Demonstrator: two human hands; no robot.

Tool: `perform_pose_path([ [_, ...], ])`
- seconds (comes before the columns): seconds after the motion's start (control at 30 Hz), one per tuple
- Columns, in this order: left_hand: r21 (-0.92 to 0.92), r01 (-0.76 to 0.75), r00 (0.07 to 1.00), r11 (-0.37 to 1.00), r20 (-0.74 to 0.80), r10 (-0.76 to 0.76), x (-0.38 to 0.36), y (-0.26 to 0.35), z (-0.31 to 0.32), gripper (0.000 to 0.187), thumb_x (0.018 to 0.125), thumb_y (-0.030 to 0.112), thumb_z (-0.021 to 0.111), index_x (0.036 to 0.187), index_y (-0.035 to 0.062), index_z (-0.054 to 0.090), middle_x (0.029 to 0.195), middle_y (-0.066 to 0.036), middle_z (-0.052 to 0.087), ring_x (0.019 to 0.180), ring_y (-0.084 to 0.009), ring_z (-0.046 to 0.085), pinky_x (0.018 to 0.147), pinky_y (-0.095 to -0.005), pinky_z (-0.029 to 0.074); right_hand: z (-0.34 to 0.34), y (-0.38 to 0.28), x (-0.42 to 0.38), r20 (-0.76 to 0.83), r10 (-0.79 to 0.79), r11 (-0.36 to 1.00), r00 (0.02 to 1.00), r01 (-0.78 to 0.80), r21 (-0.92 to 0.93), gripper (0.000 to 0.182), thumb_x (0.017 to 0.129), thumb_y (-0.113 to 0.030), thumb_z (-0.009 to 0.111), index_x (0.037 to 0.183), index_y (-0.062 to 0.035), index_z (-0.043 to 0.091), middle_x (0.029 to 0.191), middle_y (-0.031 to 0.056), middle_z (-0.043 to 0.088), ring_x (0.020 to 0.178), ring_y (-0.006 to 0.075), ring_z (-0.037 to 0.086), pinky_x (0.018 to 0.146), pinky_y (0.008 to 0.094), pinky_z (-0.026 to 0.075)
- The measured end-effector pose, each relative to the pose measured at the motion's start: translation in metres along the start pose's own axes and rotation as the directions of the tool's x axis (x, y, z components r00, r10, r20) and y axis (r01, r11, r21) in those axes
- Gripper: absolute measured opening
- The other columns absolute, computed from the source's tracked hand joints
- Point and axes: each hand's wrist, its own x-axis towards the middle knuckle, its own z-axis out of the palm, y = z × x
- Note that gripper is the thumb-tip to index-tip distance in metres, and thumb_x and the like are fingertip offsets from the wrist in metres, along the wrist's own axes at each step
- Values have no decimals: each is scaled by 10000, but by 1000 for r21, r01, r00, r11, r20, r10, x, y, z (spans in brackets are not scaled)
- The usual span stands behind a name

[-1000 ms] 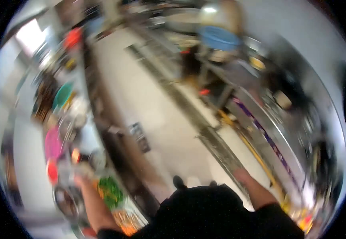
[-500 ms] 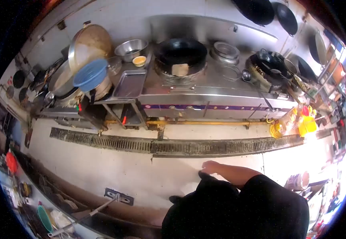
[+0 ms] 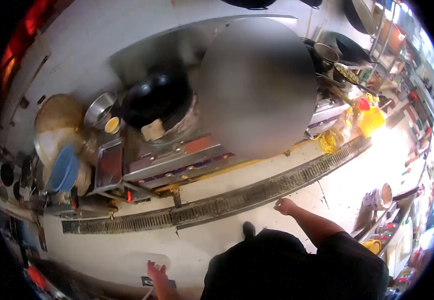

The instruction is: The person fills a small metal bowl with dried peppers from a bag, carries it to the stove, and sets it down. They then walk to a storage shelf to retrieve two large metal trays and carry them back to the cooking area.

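Hands of the person appear low in the view, both empty, above a pale kitchen floor (image 3: pixel 212 180). At far left, a blue basin (image 3: pixel 63 169) rests tilted on a large pot, with a big round metal lid (image 3: pixel 59 122) leaning behind it. Just right of the basin lies a flat steel tray (image 3: pixel 108 162) on the edge of the stove counter (image 3: pixel 177 160). Above the tray stand a steel bowl (image 3: pixel 100 109) and a small cup of yellow liquid (image 3: pixel 112 125), side by side. Next comes a black wok (image 3: pixel 157 97) seated in its burner ring, with a pale block (image 3: pixel 153 130) resting on the ring's front rim. A long drain grate (image 3: pixel 217 202) runs across the floor in front of the counter, from lower left up to the right. Left hand (image 3: pixel 157 272), at the bottom edge, is seen with fingers spread loosely, holding nothing, over the floor beside a small dark floor plate (image 3: pixel 149 282). Right hand (image 3: pixel 284 206) hangs at the end of a bare forearm, fingers loosely curled, gripping nothing, just below the grate. A blurred oval patch covers the middle of the stove. Farther right, yellow oil jugs (image 3: pixel 372 120) stand near the counter's end, and a white bucket (image 3: pixel 379 197) sits on the floor, well apart from the right hand
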Motion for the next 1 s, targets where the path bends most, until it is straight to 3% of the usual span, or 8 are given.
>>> perform_pose_path([
  [0.2, 200, 330, 944, 923, -62, -324, 36, -62, 74, 376, 691, 205, 633, 1014, 61, 504, 996, -101, 484, 876, -296, 498, 581, -446, 447, -79, 8, 28, -126, 106, 990, 986, -93, 109, 289, 752, -347, 561, 868, -87, 610, 886, 166, 602, 829, 347, 571, 725, 417, 458],
  [0.27, 725, -197, 928, 660, 356, -115, 71, -92, 64, 360, 677, 168, 643, 997, 52, 526, 970, -113, 508, 851, -295, 510, 532, -419, 447, -96, 8, 50, -244, 66, 989, 968, -30, 146, 269, 756, -327, 553, 890, -102, 616, 852, 158, 608, 810, 349, 574, 715, 410, 462],
  [0.57, 701, 134, 907, 700, 198, -372, 77, -50, 237, 230, 677, 152, 653, 840, 10, 575, 724, -68, 514, 516, -214, 488, 385, -320, 381, -167, 20, 135, -586, 246, 967, 772, -235, 96, 471, 678, -207, 654, 1086, -23, 505, 1085, 213, 502, 1029, 364, 459, 890, 416, 383],
  [0.73, 758, -56, 891, 650, 332, -310, 82, -18, 295, 177, 681, 118, 637, 811, 11, 583, 656, -51, 492, 478, -144, 420, 375, -272, 323, -255, 33, 164, -733, 333, 910, 593, -406, 85, 512, 621, -132, 665, 1083, -28, 469, 1164, 195, 445, 1077, 366, 415, 922, 423, 362],
  [0.8, 588, 186, 923, 787, 171, -346, 64, 3, 327, 164, 670, 108, 642, 792, 17, 580, 637, -40, 484, 454, -130, 407, 366, -272, 317, -270, 62, 187, -719, 415, 835, 557, -548, 57, 618, 636, -191, 656, 1189, -49, 420, 1206, 186, 429, 1124, 346, 399, 950, 407, 344],
  [0.93, 484, 213, 953, 849, 89, -290, 59, -10, 328, 168, 653, 100, 657, 788, 32, 583, 603, -29, 470, 422, -123, 407, 362, -260, 338, -296, 106, 236, -308, 630, 752, 713, -658, 17, 669, 680, -252, 607, 1260, -36, 351, 1219, 221, 421, 1082, 370, 462, 887, 416, 406],
  [0.97, 487, 255, 950, 836, 37, -311, 54, -13, 329, 166, 659, 115, 653, 780, 31, 577, 622, -47, 497, 408, -130, 404, 355, -255, 342, -274, 154, 246, -286, 269, 898, 919, -347, -271, 602, 711, -258, 562, 1230, -18, 373, 1145, 249, 472, 1035, 375, 499, 851, 431, 428],
  [1.0, 481, 256, 950, 839, 36, -310, 47, -20, 329, 166, 659, 115, 653, 780, 31, 577, 622, -47, 497, 408, -130, 404, 355, -255, 342, -247, 205, 273, -341, 174, 912, 924, -282, -298, 502, 760, -266, 545, 1194, -66, 391, 980, 202, 571, 934, 395, 539, 779, 459, 454],
])
